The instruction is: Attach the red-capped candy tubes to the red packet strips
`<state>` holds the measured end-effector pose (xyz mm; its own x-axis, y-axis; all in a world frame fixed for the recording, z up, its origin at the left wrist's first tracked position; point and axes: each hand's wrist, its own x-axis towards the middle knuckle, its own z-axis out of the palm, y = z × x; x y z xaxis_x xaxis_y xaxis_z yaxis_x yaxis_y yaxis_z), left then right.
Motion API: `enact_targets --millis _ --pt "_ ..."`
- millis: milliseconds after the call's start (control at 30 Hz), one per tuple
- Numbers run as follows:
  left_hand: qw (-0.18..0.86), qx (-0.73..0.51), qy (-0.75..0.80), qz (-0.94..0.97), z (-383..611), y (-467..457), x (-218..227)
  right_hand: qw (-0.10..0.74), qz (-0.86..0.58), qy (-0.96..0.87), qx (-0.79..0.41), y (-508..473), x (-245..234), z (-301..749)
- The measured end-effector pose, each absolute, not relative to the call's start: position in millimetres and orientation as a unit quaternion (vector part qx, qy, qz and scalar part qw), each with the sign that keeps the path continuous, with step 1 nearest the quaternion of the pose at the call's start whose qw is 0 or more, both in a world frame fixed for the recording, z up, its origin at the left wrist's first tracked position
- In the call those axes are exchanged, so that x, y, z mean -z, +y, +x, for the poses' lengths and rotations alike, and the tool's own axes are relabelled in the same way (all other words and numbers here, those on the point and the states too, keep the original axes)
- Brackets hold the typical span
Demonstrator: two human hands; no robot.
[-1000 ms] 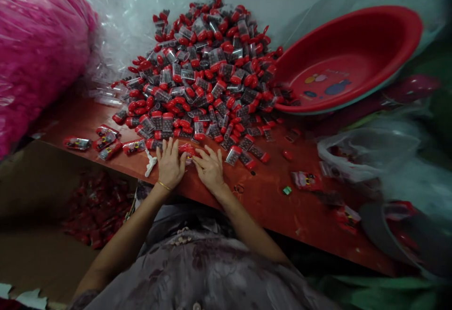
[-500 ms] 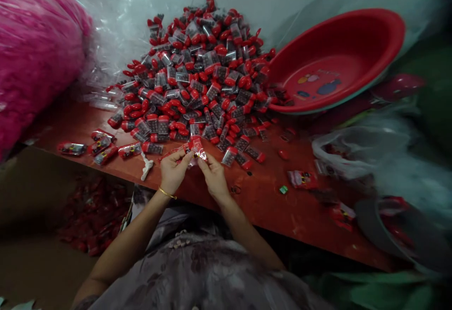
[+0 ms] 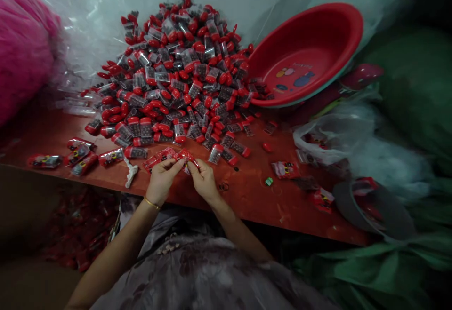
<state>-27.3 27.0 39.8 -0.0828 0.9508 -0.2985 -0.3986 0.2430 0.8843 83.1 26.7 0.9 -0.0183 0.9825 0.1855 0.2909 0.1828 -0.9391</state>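
Both hands pinch a small red printed plastic bag point(image 3: 186, 155) near the table's front edge. My left hand point(image 3: 161, 180) has its thumb and fingers closed on the bag's left side. The right side is pinched by my right hand point(image 3: 205, 180). Whether anything is inside the bag cannot be made out. Flat red printed bags point(image 3: 158, 156) lie just behind my left hand. Beyond the hands rises a big heap of clear tubes with red caps point(image 3: 165, 77) and dark contents. Filled red bags point(image 3: 84, 163) rest on the table to the left.
A red basin point(image 3: 318, 42) leans tilted behind the heap's right side. On the right are a clear plastic bag point(image 3: 332, 131) and a grey container point(image 3: 376, 211). A pink bundle point(image 3: 24, 51) stands at left. More red packets point(image 3: 81, 230) lie below the table.
The view has shifted, so most things appear further left. The bag between my hands now looks flatter and lower, and more of the flat bags behind my left hand shows.
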Motion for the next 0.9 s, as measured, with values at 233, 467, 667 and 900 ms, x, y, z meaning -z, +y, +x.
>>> enact_targets --millis 233,467,667,900 --pt "0.659 -0.545 0.496 0.151 -26 30 -35 0.381 -0.647 -0.606 -0.262 29 -7 119" --pt "0.697 -0.545 0.452 0.112 -26 30 -37 0.137 -0.81 -0.556 -0.125 48 -8 149" --pt "0.699 -0.532 0.465 0.109 -32 28 -36 0.378 -0.669 -0.541 -0.343 34 -6 152" --pt "0.693 -0.531 0.462 0.158 -31 26 -41 0.432 -0.505 -0.48 -0.573 -4 -39 147"
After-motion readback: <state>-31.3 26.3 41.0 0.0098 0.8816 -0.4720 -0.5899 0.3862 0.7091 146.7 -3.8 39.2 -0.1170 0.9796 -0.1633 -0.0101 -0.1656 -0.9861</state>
